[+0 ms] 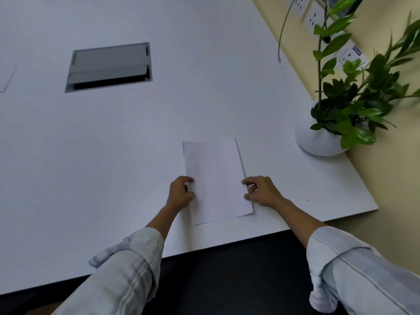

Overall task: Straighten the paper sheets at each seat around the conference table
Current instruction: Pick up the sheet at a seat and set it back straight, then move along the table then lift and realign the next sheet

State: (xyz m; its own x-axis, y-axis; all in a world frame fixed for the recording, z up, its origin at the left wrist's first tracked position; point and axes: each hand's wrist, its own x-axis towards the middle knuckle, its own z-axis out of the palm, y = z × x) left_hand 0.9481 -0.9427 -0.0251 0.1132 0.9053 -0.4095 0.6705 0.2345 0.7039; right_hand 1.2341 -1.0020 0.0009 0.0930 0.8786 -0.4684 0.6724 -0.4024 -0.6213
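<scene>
A white paper sheet (216, 178) lies flat on the white conference table (113, 155), near its front edge and slightly turned against that edge. My left hand (180, 193) pinches the sheet's left edge with thumb and fingers. On the opposite side my right hand (261, 190) holds the right edge the same way. Both hands grip about two thirds of the way down the sheet. Another paper sheet (5, 78) shows only partly at the far left border.
A grey cable hatch (109, 65) is set into the table top behind the sheet. A potted green plant in a white pot (318, 137) stands at the right corner. Wall sockets (316, 15) line the yellow wall. Dark floor lies below the table edge.
</scene>
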